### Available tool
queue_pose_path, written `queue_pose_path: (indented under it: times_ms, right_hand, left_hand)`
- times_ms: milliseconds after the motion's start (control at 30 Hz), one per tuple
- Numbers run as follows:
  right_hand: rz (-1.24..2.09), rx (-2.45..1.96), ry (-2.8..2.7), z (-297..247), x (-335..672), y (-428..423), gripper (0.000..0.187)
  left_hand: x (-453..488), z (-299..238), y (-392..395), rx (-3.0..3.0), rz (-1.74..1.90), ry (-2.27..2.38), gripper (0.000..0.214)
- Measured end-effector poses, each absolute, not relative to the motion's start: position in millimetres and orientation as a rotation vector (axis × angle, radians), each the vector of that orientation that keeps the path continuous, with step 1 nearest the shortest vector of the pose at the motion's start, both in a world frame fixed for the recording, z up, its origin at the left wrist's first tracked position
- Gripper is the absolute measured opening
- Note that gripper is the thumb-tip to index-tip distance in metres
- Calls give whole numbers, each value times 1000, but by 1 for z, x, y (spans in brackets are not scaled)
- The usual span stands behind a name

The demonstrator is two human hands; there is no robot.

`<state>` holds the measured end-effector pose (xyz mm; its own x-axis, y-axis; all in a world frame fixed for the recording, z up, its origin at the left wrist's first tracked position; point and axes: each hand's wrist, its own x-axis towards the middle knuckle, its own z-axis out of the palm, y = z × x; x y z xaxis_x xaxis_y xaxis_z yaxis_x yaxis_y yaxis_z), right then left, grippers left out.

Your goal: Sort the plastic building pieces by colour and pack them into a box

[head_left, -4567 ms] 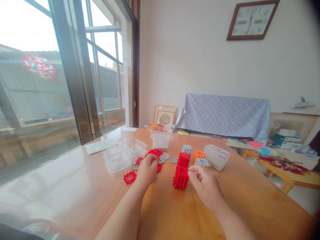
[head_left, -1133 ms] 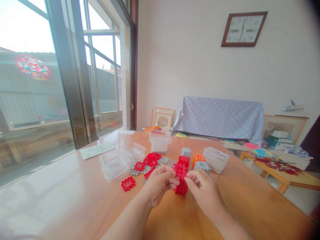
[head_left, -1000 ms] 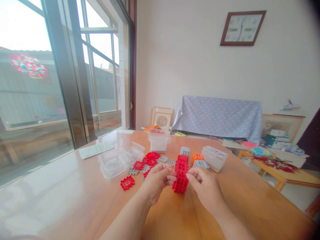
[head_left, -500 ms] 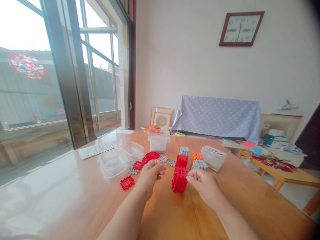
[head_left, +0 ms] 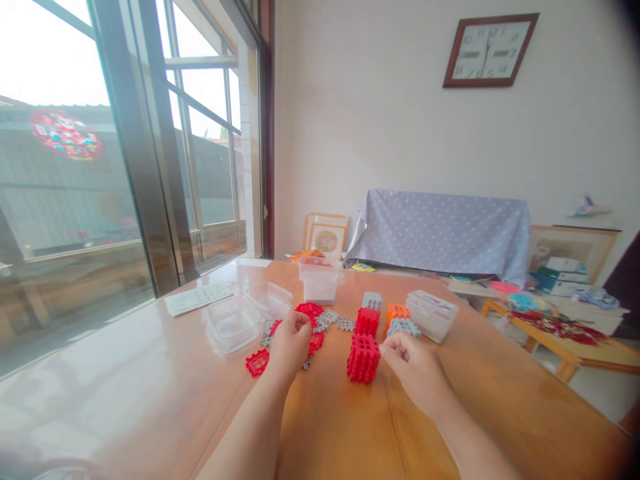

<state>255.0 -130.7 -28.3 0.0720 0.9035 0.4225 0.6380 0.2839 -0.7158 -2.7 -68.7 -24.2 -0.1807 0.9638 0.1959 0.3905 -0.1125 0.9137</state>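
Observation:
My left hand (head_left: 290, 347) reaches over loose interlocking plastic squares, its thumb and fingers pinched together; whatever may be between them is hidden. Around it lie a red square (head_left: 257, 362) with notched edges, more red squares (head_left: 310, 309) and several grey squares (head_left: 327, 317). The nearest red stack (head_left: 363, 359) of such squares stands in front of me. Just at its right side is my right hand (head_left: 413, 360), fingers curled in, thumb and forefinger together with nothing visible in them. Behind stand another red stack (head_left: 367, 322), a grey stack (head_left: 373, 301), an orange stack (head_left: 399, 312) and a second grey stack (head_left: 403, 327).
Two open clear plastic containers (head_left: 233, 325) sit left of the loose squares, near a printed sheet (head_left: 199, 299). A taller clear tub (head_left: 320, 287) stands at the back. On the right is a lidded clear box (head_left: 431, 317). A window runs along the left.
My left hand has moved slightly left and forward onto the loose squares, some of which now show at its right. My right hand stays beside the front red stack. The view has shifted a little.

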Motion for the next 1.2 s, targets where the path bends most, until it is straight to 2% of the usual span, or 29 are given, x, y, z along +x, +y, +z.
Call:
queue_pose_path:
  times_ms: [133,300,467,600,667,767,933,1200]
  right_hand:
    - [348,-1392,-1655,-24,249,-135,31]
    - [362,-1366,-1617,-24,248,-138,32]
    - [368,-1334,-1608,-24,249,-137,32]
    - [339,-1297,-1611,-21,247,-138,33]
    - [319,-1285,-1603,-18,246,-140,33]
    - [305,-1268,-1598,-14,244,-143,33]
    - [294,-1225,-1643,-16,238,-144,30]
    - [194,-1233,-1703,-24,232,-143,21]
  left_hand:
    - [-6,-30,-70,1987,882,1986,18]
    - [-4,-36,-73,2168,565,2099,29]
    - [-8,-37,-68,2143,611,2092,14]
    - [-10,-29,-69,2087,895,2116,22]
    - [-8,-24,-71,2059,1182,2011,24]
    - [1,-19,-74,1731,1470,1572,25]
    - [19,-17,-83,1145,1325,896,30]
    - [29,-13,-95,1008,1167,685,27]
